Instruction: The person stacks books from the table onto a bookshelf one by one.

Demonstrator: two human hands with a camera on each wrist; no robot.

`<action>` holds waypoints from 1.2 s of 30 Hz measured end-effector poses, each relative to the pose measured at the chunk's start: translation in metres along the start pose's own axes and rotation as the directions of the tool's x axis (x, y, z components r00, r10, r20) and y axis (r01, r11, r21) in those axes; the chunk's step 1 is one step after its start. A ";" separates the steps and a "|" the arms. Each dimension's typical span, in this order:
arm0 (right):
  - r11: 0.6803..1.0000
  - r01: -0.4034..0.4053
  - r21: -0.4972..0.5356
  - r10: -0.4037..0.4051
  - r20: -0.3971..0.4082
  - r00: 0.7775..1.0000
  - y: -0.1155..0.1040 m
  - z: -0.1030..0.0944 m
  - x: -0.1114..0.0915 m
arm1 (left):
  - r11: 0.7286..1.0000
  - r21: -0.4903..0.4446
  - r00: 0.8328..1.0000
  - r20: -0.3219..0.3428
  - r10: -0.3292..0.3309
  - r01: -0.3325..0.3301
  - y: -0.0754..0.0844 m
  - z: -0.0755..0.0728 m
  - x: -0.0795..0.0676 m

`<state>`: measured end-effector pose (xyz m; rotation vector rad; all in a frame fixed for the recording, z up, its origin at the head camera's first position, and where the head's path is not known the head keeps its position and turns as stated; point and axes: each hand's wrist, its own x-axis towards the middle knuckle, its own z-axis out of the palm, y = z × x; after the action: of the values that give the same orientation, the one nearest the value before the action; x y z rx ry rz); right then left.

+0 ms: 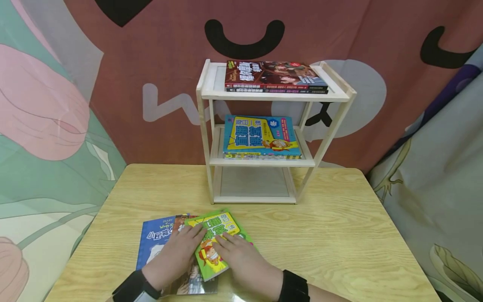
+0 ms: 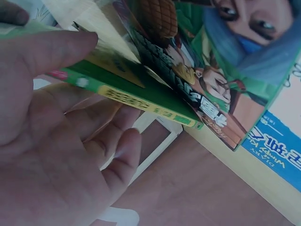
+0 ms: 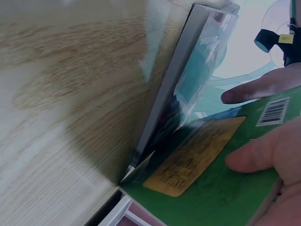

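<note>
Both hands hold a green book [image 1: 220, 220] with a yellow title panel and a cartoon figure on its cover. My left hand [image 1: 171, 256] is at its left edge, my right hand [image 1: 247, 256] at its right. In the left wrist view, the thumb lies above the green book [image 2: 117, 89] and the fingers curl beneath it. The right thumb presses the back cover [image 3: 207, 188] near a barcode. Below the green book lies a brown illustrated book [image 1: 203, 287], partly covered by it and the left hand. A blue book [image 1: 151, 241] lies to the left, partly overlapped.
A white wooden rack [image 1: 275, 97] stands at the back of the wooden table [image 1: 332, 235]. Its top shelf bears a stack of red-covered books [image 1: 271, 75]; the middle shelf bears a stack topped by a blue and yellow book [image 1: 260, 136]. Printed curtains [image 1: 166, 138] hang behind.
</note>
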<state>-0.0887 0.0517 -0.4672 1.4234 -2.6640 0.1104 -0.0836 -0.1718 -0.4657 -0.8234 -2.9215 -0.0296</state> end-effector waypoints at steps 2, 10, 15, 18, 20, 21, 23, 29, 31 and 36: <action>1.000 0.025 0.004 -0.025 -0.042 0.999 0.002 -0.002 -0.001 | 1.000 -0.001 1.000 -0.002 -0.006 0.006 0.000 0.000 0.001; 0.990 0.091 0.109 -0.074 -0.145 0.987 0.014 -0.005 -0.006 | 0.997 -0.074 0.999 -0.040 -0.030 0.027 -0.001 -0.002 0.004; 0.974 0.157 0.161 -0.114 -0.248 0.962 0.027 -0.006 -0.008 | 0.987 -0.148 0.995 -0.071 -0.074 0.062 -0.004 0.000 0.005; 0.962 0.217 0.166 -0.162 -0.290 0.943 0.035 -0.008 -0.009 | 0.979 -0.194 0.992 -0.101 -0.082 0.061 -0.005 0.000 0.005; 0.951 0.246 0.187 -0.182 -0.304 0.935 0.039 -0.010 -0.010 | 0.976 -0.211 0.989 -0.123 -0.077 0.050 -0.006 0.001 0.004; 0.945 0.258 0.200 -0.190 -0.306 0.933 0.041 -0.011 -0.011 | 0.975 -0.219 0.988 -0.137 -0.070 0.039 -0.007 0.001 0.004; 0.940 0.264 0.216 -0.192 -0.307 0.932 0.045 -0.013 -0.013 | 0.973 -0.231 0.985 -0.166 -0.054 0.014 -0.007 0.002 0.004; 0.948 0.229 0.220 -0.164 -0.279 0.946 0.052 -0.017 -0.020 | 0.984 -0.174 0.966 -0.259 -0.008 -0.038 -0.006 -0.001 0.004; 0.954 0.204 0.219 -0.141 -0.271 0.952 0.055 -0.018 -0.022 | 0.988 -0.147 0.956 -0.294 0.009 -0.054 -0.005 -0.004 0.004; 0.965 0.149 0.215 -0.092 -0.257 0.962 0.061 -0.022 -0.026 | 0.992 -0.108 0.932 -0.361 0.027 -0.071 0.002 -0.013 0.006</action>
<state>-0.1241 0.1095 -0.4495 1.5207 -2.4183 0.5657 -0.0864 -0.1677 -0.4517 -0.8086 -2.5724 -0.3198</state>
